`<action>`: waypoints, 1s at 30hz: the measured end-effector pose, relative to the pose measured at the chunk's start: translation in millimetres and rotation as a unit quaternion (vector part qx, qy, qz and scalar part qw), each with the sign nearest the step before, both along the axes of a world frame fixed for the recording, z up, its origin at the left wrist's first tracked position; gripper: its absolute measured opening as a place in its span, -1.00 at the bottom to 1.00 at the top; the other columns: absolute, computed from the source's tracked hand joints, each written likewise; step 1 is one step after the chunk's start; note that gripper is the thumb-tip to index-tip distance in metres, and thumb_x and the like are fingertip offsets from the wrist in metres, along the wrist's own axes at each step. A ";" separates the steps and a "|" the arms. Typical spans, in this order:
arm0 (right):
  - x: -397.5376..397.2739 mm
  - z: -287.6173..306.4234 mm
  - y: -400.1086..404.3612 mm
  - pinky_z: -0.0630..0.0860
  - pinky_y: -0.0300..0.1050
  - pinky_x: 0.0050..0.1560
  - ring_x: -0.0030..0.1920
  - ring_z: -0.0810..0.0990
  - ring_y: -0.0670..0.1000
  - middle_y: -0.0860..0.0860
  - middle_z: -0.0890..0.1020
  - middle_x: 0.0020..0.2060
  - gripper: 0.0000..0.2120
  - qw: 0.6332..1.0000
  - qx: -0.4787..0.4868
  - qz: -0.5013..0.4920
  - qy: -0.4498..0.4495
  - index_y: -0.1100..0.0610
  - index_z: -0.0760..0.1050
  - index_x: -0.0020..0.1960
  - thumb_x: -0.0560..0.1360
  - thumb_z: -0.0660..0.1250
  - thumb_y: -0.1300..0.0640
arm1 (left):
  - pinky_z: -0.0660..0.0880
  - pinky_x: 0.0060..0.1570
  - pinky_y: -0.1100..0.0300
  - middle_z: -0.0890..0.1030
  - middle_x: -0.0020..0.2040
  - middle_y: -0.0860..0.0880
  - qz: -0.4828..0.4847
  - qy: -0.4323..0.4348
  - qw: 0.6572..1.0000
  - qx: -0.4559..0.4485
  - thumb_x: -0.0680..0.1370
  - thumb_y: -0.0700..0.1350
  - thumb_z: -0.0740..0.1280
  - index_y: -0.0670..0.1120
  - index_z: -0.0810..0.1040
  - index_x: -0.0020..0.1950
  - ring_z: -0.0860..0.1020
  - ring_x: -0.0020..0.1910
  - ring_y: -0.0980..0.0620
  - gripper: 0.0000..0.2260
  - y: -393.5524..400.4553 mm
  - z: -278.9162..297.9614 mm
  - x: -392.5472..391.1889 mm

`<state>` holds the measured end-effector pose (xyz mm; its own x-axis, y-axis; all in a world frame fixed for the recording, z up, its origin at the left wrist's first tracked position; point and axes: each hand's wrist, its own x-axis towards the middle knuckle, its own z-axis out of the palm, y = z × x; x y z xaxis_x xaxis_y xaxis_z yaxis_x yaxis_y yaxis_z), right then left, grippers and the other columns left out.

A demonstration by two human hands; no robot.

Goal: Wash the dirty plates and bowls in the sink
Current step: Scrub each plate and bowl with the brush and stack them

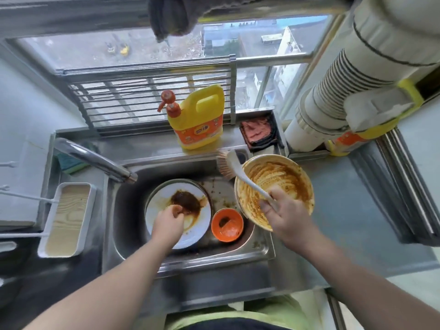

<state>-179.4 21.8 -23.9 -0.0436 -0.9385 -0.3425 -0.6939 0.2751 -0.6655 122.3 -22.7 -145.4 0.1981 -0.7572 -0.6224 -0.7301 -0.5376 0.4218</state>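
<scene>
The left hand [167,222] rests curled fingertips on the sauce-smeared round white plate [178,214] lying flat in the steel sink [133,186]; likely rigid, breakable and greasy (grip the rim). The right hand [287,216] holds the white long-handled dish brush [240,172] over the tilted beige bowl [273,190].

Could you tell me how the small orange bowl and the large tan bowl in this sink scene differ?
The orange bowl is much smaller than the tan bowl. The orange bowl sits upright on the sink floor beside the white plate; the tan bowl leans tilted at the sink's right edge. A brush, held by the right hand, passes in front of the tan bowl; nothing touches the orange bowl. Both are smeared with brownish sauce.
</scene>
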 end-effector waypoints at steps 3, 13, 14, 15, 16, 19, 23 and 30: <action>72.1 -26.8 -6.3 0.42 0.04 -0.26 -0.25 0.54 0.03 -0.02 0.55 -0.27 -0.76 0.991 0.094 0.080 -0.049 -0.04 0.29 -0.07 0.71 0.23 -0.09 | 0.50 0.27 -0.01 0.48 0.43 -0.20 0.040 -0.051 0.997 0.041 0.65 -0.10 0.23 -0.03 0.45 0.55 0.54 0.27 -0.22 -0.55 4.3 -15.8 47.2; 140.7 -148.4 -51.9 0.38 -0.07 -0.23 -0.10 0.53 0.02 0.05 0.55 0.00 -0.87 0.963 0.268 0.035 -0.006 -0.01 0.33 0.09 0.73 0.18 -0.05 | 0.52 0.10 -0.01 0.46 0.34 -0.13 0.163 0.015 0.983 0.086 0.66 -0.16 0.20 -0.02 0.30 0.61 0.49 0.12 -0.15 -0.51 -12.7 -48.8 76.1; 142.8 -151.4 -53.2 0.40 -0.07 -0.23 -0.08 0.54 0.02 0.05 0.55 -0.01 -0.87 0.961 0.276 0.023 -0.016 -0.01 0.34 0.10 0.73 0.18 -0.06 | 0.51 0.11 -0.01 0.48 0.28 -0.11 0.191 0.033 0.976 0.095 0.67 -0.16 0.23 -0.05 0.31 0.60 0.48 0.12 -0.14 -0.53 -14.0 -47.9 76.3; 143.9 -154.2 -53.2 0.41 -0.07 -0.22 -0.08 0.55 0.03 0.04 0.56 -0.02 -0.87 0.960 0.280 0.017 -0.017 -0.02 0.35 0.09 0.73 0.18 -0.06 | 0.51 0.12 -0.01 0.48 0.26 -0.10 0.214 0.045 0.971 0.099 0.66 -0.15 0.25 -0.06 0.31 0.58 0.48 0.12 -0.14 -0.53 -14.6 -52.3 78.3; 145.1 -157.1 -53.3 0.41 -0.08 -0.22 -0.08 0.55 0.02 0.03 0.56 -0.02 -0.88 0.960 0.279 0.017 -0.013 -0.03 0.36 0.08 0.73 0.18 -0.06 | 0.51 0.13 0.00 0.48 0.30 -0.12 0.227 0.044 0.968 0.098 0.65 -0.15 0.26 -0.06 0.33 0.57 0.48 0.13 -0.15 -0.54 -15.9 -51.0 79.7; 151.2 -162.5 -53.6 0.43 -0.11 -0.22 -0.07 0.56 0.00 0.03 0.56 0.03 -0.89 0.963 0.268 0.012 -0.002 -0.02 0.42 0.13 0.73 0.20 -0.04 | 0.51 0.13 0.03 0.45 0.39 -0.16 0.233 0.056 0.964 0.115 0.63 -0.12 0.24 0.02 0.43 0.50 0.49 0.15 -0.16 -0.58 -20.9 -54.0 87.3; 164.2 -162.9 -53.6 0.56 -0.05 -0.07 -0.02 0.58 0.02 0.05 0.55 0.12 -0.84 0.968 0.250 -0.012 0.010 0.03 0.48 0.25 0.70 0.25 0.02 | 0.59 0.24 -0.11 0.53 0.31 -0.13 0.226 0.094 0.952 0.183 0.41 -0.02 0.27 -0.02 0.55 0.35 0.57 0.11 -0.19 -0.51 -26.6 -106.2 105.4; 160.7 -134.0 -46.1 0.57 -0.06 -0.17 -0.05 0.61 0.04 0.01 0.61 -0.02 -0.79 0.962 0.260 -0.076 -0.034 -0.08 0.45 0.14 0.64 0.18 0.20 | 0.43 0.43 -0.19 0.38 0.55 -0.23 0.209 0.085 0.954 0.196 0.45 0.17 0.28 -0.19 0.44 0.50 0.43 0.45 -0.31 -0.31 -32.5 -131.8 108.9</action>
